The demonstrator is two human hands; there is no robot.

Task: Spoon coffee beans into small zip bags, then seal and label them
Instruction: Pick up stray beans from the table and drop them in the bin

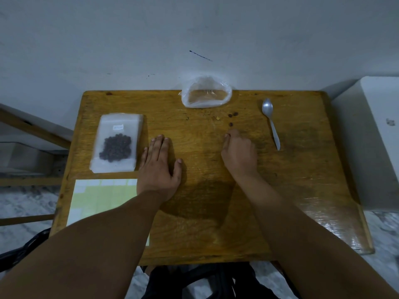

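A small zip bag (117, 143) with dark coffee beans and a white label lies flat at the table's left. My left hand (160, 167) rests flat beside it, fingers spread, holding nothing. My right hand (237, 151) sits at the table's middle with fingers curled, fingertips pinched just below a few loose beans (232, 118); I cannot see whether a bean is between them. A metal spoon (271, 121) lies to the right, untouched. A clear plastic bag (206, 94), looking empty, stands open at the far edge.
A sheet of pale yellow labels (101, 197) lies at the near left, partly under my left forearm. The wooden table (302, 190) is against a white wall. A white box (375, 143) stands off the right edge.
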